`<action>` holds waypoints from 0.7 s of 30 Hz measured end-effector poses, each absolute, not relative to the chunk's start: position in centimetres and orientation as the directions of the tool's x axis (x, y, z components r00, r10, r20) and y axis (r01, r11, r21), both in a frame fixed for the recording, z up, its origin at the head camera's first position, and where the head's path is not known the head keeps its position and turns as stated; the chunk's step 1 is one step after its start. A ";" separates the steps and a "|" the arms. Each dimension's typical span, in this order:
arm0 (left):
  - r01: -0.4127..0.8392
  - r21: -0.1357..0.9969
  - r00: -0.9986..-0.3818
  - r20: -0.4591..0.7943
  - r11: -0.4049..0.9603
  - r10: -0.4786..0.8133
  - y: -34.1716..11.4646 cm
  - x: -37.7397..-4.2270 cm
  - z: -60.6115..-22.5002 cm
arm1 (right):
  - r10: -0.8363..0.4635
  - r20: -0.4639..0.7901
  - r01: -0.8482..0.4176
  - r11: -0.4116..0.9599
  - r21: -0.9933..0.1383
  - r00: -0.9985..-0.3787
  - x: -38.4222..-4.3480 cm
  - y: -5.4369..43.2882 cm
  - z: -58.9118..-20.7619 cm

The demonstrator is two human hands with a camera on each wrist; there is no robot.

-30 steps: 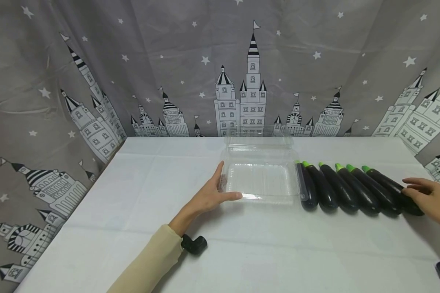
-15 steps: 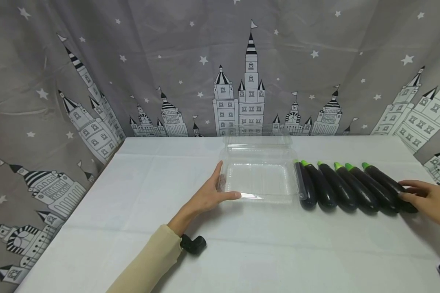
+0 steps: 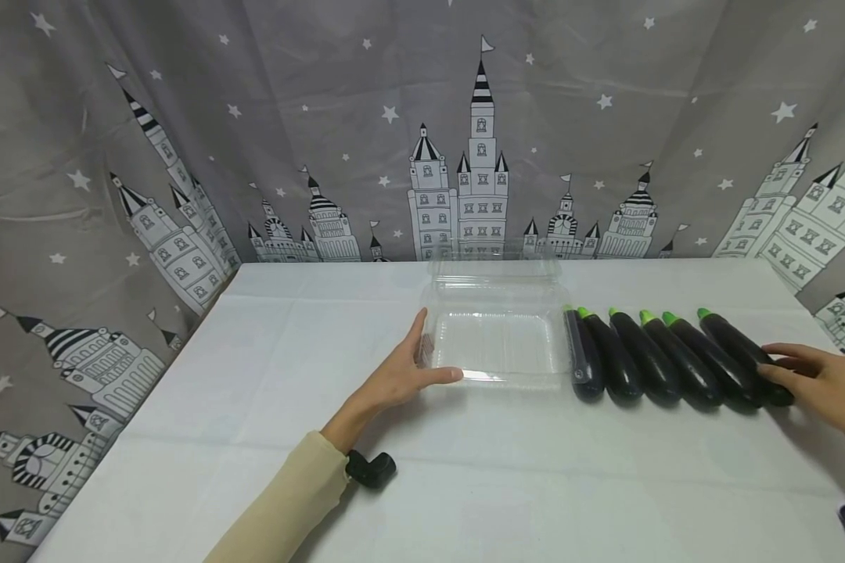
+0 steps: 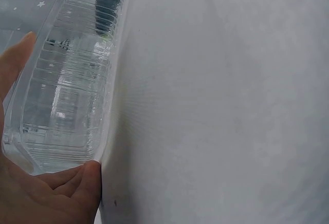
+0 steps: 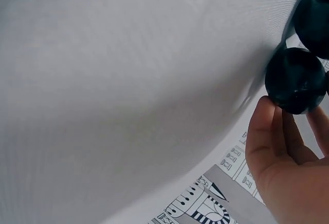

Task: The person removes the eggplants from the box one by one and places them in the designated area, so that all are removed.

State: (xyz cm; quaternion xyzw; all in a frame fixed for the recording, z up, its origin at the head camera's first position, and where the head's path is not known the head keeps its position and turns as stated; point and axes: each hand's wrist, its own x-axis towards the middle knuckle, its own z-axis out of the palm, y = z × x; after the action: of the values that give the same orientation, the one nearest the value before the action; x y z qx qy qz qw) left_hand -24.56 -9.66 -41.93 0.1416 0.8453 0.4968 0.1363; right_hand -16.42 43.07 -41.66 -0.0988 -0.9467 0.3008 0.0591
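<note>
An open clear plastic clamshell container [image 3: 496, 344] sits on the white table. My left hand [image 3: 394, 379] rests at its front left corner, thumb straight along the front rim. In the left wrist view, the other fingertips [image 4: 91, 175] touch the container's side. Several dark eggplants [image 3: 648, 360] with green tops lie side by side to the right of the container. The rightmost eggplant [image 3: 735, 340] is gripped at its near end by my right hand [image 3: 827, 387]. The right wrist view shows the fingertips [image 5: 263, 108] against the rounded end of that eggplant [image 5: 295, 80].
A grey curtain [image 3: 310, 102] printed with castles and stars hangs behind and beside the table [image 3: 267, 344]. The container's raised lid [image 3: 493, 274] stands at the table's back edge. A black wrist device [image 3: 372, 471] is by my left sleeve.
My right hand has shifted slightly left, bringing the near end of the rightmost eggplant closer to its neighbour. The left hand and the container have stayed put.
</note>
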 end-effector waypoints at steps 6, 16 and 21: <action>0.105 0.885 -0.922 -0.084 0.454 0.377 -9.6 -24.6 -41.9 | 0.229 0.032 0.170 0.801 -0.574 -0.973 -16.5 43.0 -41.6; 0.096 0.888 -0.922 -0.091 0.450 0.377 -9.5 -24.6 -41.8 | 0.232 0.026 0.177 0.804 -0.568 -0.972 -16.3 43.2 -41.7; 0.097 0.879 -0.923 -0.096 0.467 0.373 -9.5 -24.6 -41.8 | 0.206 0.020 0.157 0.802 -0.576 -0.978 -16.1 43.2 -41.6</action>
State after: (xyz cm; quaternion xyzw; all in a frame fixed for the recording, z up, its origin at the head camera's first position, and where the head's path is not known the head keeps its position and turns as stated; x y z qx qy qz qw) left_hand -24.58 -9.53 -41.78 0.1389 0.8451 0.4972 0.1388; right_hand -16.07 43.21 -41.58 -0.0955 -0.9483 0.2998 0.0406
